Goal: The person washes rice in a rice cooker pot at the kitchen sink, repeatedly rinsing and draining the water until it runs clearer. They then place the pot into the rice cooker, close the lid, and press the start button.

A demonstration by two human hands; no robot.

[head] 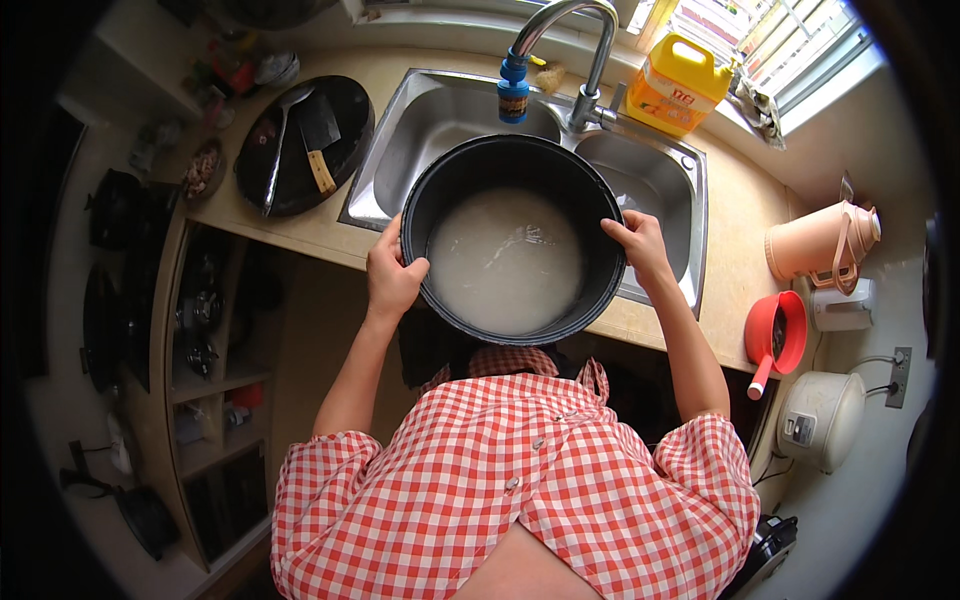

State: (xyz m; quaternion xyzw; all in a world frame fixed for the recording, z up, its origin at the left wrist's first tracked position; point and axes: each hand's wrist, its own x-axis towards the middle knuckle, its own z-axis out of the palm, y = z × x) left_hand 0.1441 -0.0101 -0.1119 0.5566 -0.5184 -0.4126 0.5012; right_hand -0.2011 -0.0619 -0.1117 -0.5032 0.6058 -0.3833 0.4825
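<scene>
My left hand (396,264) and my right hand (637,241) grip opposite sides of the rim of a round black pot (592,195). Both thumbs press on the rim; the fingers are partly hidden behind the wall. Cloudy whitish water (510,262) covers the pot's bottom, and what lies beneath it cannot be told apart. The pot is in front of the double-bowl steel sink (427,112), covering part of its near edge. Above the left bowl hangs the curved faucet (559,11) with a blue filter (514,90) on its spout.
Left of the sink, a cleaver (319,139) and a metal spatula (277,154) rest on a round black lid or board (255,161). A yellow detergent jug (671,86) stands behind the sink. Rightward are a pink thermos jug (806,240), a red dipper (761,330) and a rice cooker (832,416).
</scene>
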